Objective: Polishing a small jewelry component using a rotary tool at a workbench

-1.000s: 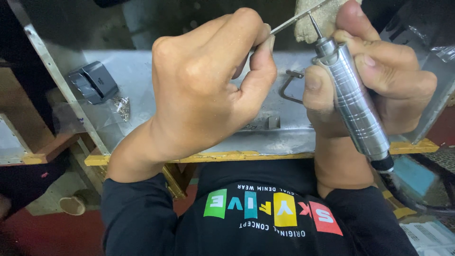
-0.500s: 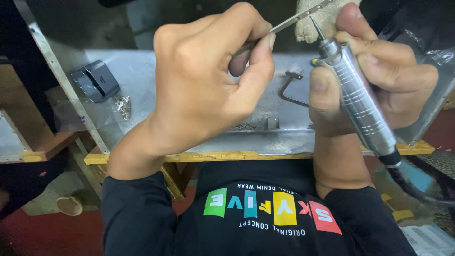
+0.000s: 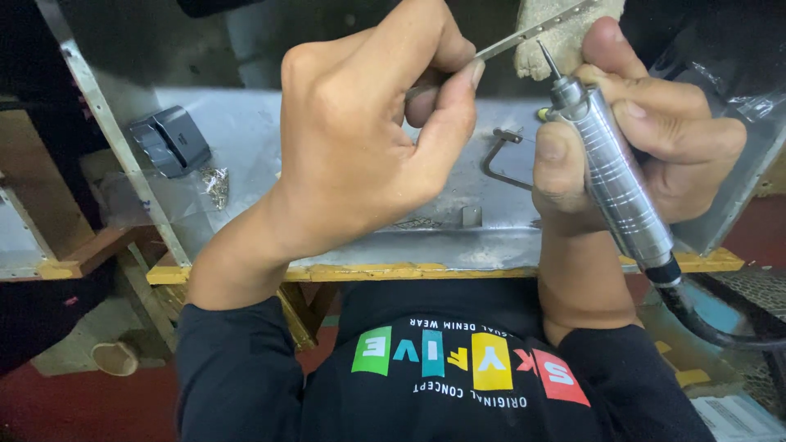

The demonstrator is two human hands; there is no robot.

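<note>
White printed label btm right, clear plastic bag top right

The left hand has edged rightward and up, carrying the thin metal strip with it. The right hand has tipped the rotary handpiece so its pointed bit sits just under the strip, closer than a second ago.

Bright, sharp foreground; dim surroundings

Surface: sheet-metal-covered top, dull grey, scuffed, with a yellow-painted wooden front edge. Lying on it: small dark grey box at left; heap of fine metal chain beside it; bent wire bracket; small metal block.
</note>
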